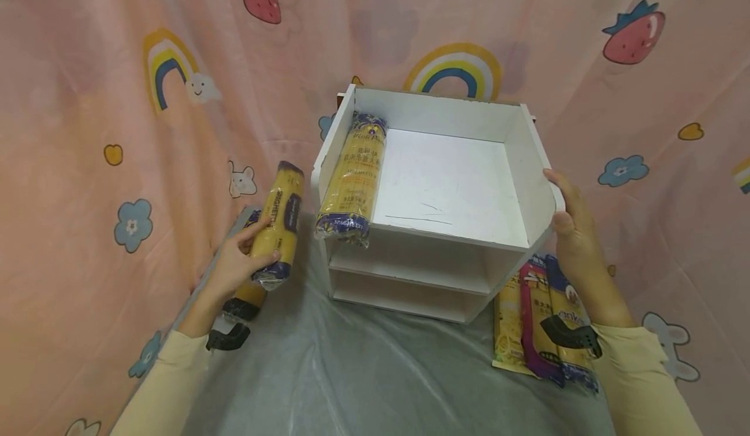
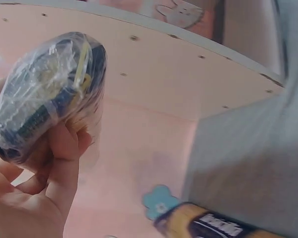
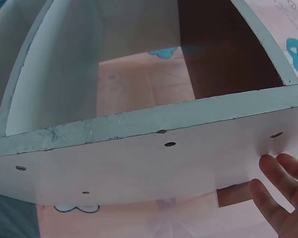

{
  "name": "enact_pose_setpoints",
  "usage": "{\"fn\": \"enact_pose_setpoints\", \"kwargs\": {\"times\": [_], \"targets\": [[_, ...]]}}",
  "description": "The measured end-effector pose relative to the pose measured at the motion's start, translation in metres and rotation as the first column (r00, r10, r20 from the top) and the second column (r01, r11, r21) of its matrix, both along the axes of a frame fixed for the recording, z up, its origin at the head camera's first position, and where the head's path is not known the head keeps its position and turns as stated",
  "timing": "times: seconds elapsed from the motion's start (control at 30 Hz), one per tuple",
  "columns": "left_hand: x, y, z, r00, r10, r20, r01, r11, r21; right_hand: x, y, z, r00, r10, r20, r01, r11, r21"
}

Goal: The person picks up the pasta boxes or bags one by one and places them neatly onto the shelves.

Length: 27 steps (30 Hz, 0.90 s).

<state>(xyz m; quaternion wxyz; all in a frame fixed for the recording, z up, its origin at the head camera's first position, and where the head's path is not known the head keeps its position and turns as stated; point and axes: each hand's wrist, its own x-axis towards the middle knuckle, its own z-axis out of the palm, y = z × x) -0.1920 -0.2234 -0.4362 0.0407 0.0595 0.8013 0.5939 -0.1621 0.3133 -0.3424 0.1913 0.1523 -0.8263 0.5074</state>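
My left hand (image 1: 237,263) grips a yellow spaghetti packet (image 1: 286,211) with dark ends, held tilted left of a small white shelf unit (image 1: 451,179). In the left wrist view, the packet's clear crinkled wrapper end (image 2: 44,99) faces the camera, with fingers wrapped beneath it. Another spaghetti packet (image 1: 354,172) lies along the left side of the unit's top compartment. My right hand (image 1: 577,234) touches the unit's right side panel near its front edge. In the right wrist view, extended fingers (image 3: 275,173) rest against the panel's outer face.
Below the top compartment are two lower shelves (image 1: 410,260). More pasta packets (image 1: 536,306) lie right of the unit, and a dark-ended packet (image 1: 245,302) lies under my left hand. Grey cloth (image 1: 351,371) covers the table; a pink patterned curtain (image 1: 328,26) hangs behind.
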Motion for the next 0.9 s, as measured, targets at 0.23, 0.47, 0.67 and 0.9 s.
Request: {"fn": "enact_pose_setpoints", "kwargs": {"times": [0.23, 0.47, 0.67, 0.9], "targets": [[-0.001, 0.001, 0.027, 1.0, 0.007, 0.0, -0.007, 1.0, 0.03, -0.001, 0.0, -0.001, 1.0, -0.009, -0.027, 0.01, 0.999, 0.036], [0.0, 0.004, 0.051, 0.999, 0.013, -0.042, -0.01, 0.998, 0.061, -0.001, 0.0, -0.003, 0.999, -0.009, -0.044, 0.01, 1.0, 0.026], [-0.001, 0.006, 0.069, 0.999, 0.008, -0.054, -0.004, 0.997, 0.072, -0.002, 0.001, -0.004, 0.999, -0.012, -0.052, 0.015, 0.999, 0.043], [-0.007, 0.007, 0.091, 0.995, -0.009, -0.099, 0.029, 0.979, 0.203, 0.0, 0.001, -0.002, 0.997, -0.037, -0.064, 0.041, 0.997, 0.06]]}}
